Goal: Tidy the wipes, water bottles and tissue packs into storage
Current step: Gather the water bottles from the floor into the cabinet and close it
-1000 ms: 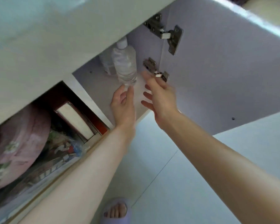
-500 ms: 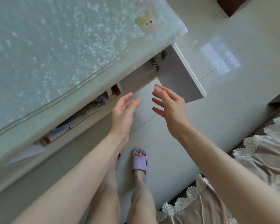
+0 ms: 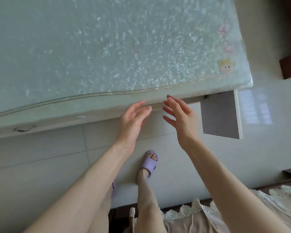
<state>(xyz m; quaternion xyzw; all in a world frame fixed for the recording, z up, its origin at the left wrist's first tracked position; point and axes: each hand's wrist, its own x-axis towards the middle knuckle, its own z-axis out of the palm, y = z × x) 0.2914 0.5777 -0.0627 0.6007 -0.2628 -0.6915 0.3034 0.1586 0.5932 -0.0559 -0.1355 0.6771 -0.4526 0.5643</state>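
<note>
A: What are the hands doing?

B: Both are empty. The left hand (image 3: 133, 120) is held up with its fingers straight and close together, palm turned to the right. The right hand (image 3: 180, 118) faces it, fingers spread and relaxed. They are near each other, with a gap between them.

A: Touching anything?

B: Their fingertips lie over the near edge of the table top (image 3: 107, 47) in this view — whether they touch it I cannot tell.

A: And the wipes, water bottles and tissue packs?

B: I cannot tell where they are. The camera looks straight down on the top, and whatever sits under it is hidden. The cabinet door (image 3: 218, 115) stands open at the right end, swung out toward the near side, just right of the right hand. A hinge (image 3: 205, 97) shows at its far edge, under the top.

A: What else?

B: The top is pale green and speckled under a clear sheet, with a cartoon sticker (image 3: 226, 67) by its near right corner. Below are pale floor tiles (image 3: 40, 148), a foot in a lilac slipper (image 3: 149, 163) between the two forearms, and lace-edged cloth (image 3: 191, 211) at the near right.
</note>
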